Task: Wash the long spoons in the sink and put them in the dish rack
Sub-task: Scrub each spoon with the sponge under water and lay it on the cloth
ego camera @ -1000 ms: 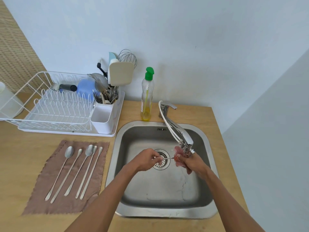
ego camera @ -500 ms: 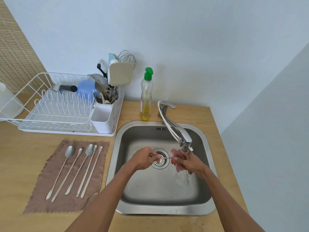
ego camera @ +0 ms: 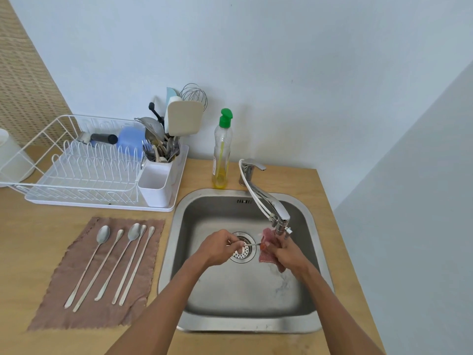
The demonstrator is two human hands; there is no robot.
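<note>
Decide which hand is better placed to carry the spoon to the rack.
Left. The left hand pinches the spoon and is on the rack's side; the right hand grips the cloth.

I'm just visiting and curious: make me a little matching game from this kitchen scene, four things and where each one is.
Things:
1 soap bottle
2 pink cloth
3 spoon being scrubbed
4 five waiting spoons

Places:
A in the right hand
B on the brown cloth
C beside the tap
D in the left hand

Pairs: 1-C, 2-A, 3-D, 4-B.
</note>
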